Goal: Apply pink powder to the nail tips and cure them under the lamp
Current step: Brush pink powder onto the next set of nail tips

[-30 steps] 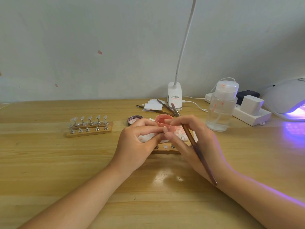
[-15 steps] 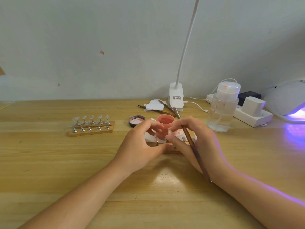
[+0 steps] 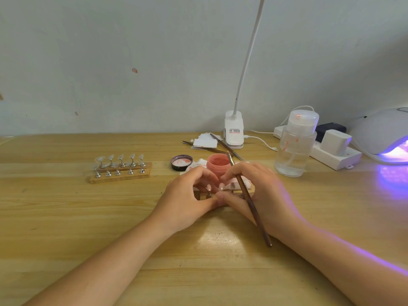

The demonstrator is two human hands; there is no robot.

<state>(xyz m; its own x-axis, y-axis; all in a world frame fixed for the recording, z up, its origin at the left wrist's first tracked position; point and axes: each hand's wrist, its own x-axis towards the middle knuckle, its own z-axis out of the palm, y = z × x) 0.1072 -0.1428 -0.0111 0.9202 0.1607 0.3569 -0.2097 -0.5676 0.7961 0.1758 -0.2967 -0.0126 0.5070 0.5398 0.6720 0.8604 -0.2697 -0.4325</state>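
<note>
Now brush (image 3: 249, 202) in right hand (image 3: 262, 195), bristles pointing away

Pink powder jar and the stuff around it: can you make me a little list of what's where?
pink powder jar: open, behind the hands
jar lid: off, left of jar
right hand: holds brush
left hand: fingers curled at small wooden nail stand, grip unclear
wooden rack of clear nail tips: far left, untouched
curing lamp: far right, glowing purple
clear pump bottle: right of jar
</note>
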